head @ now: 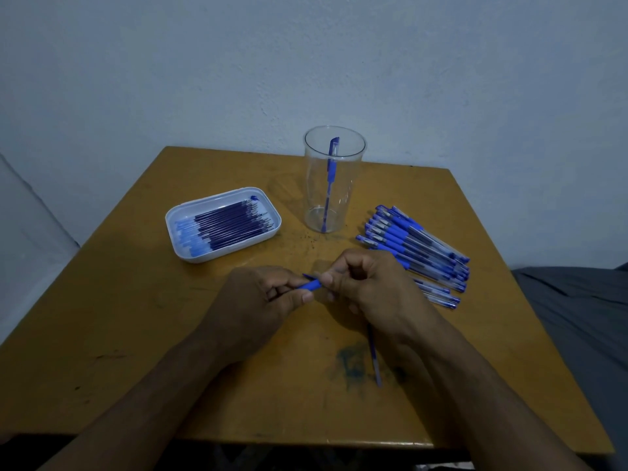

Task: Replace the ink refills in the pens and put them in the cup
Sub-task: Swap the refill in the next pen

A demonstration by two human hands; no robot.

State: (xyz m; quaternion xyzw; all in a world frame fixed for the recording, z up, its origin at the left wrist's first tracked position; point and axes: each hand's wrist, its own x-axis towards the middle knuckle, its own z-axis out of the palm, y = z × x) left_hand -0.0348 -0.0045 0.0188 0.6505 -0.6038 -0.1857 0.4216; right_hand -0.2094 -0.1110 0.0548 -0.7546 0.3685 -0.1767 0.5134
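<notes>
Pen (311, 285), blue rubber-gripped, lies crosswise between your hands above the desk's (136, 317) middle: left hand (258, 300) pinches the grip, right hand (367, 283) curls round the barrel, equally near.

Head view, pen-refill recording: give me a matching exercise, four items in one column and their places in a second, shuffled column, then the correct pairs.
Items:
1. clear cup
2. white tray
3. pile of pens
4. blue pen grip

Places:
A. lying on the table to the right of the cup
B. pinched between the left hand and the right hand
C. at the back middle of the table, one pen standing inside
D. on the left of the table, holding a row of refills

Pairs: 1-C, 2-D, 3-A, 4-B
</notes>
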